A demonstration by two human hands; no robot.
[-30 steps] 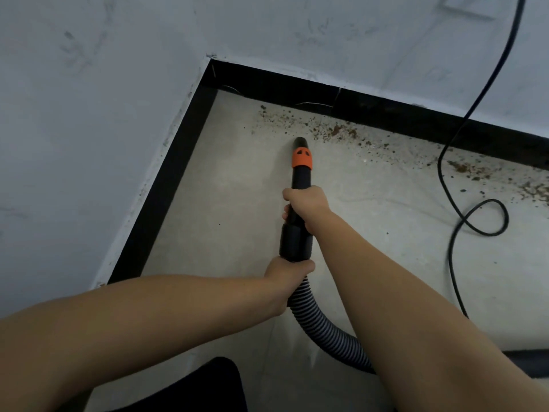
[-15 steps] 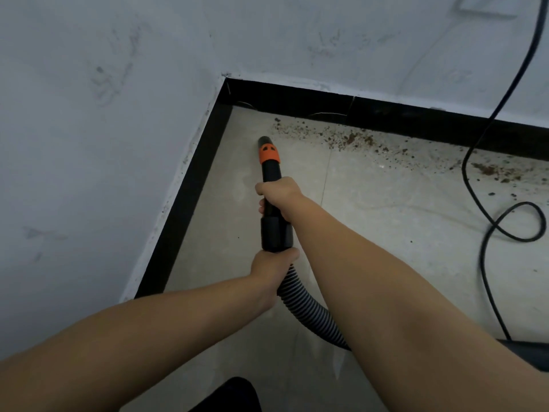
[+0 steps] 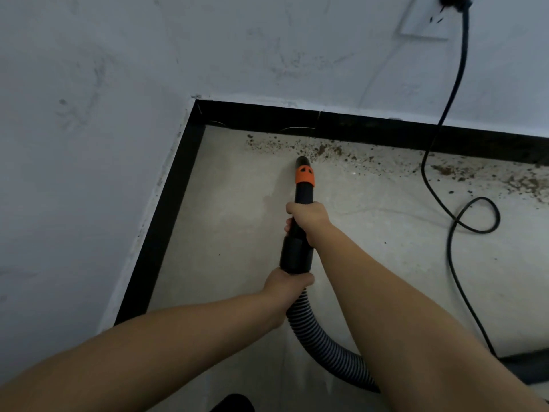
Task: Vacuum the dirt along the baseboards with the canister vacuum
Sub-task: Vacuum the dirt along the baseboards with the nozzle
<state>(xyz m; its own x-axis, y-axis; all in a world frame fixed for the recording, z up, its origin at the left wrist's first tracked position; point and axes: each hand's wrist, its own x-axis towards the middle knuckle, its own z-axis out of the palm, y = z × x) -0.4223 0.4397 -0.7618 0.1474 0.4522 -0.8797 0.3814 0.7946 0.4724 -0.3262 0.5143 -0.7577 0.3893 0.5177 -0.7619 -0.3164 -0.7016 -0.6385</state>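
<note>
Beside the baseboard (image 3: 371,129), both hands, left hand (image 3: 286,288) and right hand (image 3: 309,218), grip the nozzle (image 3: 303,179) at the dirt (image 3: 320,150).

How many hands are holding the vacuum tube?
2. The right hand grips the black tube farther up, below the orange band; the left hand grips where the ribbed hose joins it.

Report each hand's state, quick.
Left hand: gripping the hose where it joins the nozzle's cuff.
Right hand: gripping the nozzle farther forward, behind its orange band.
</note>
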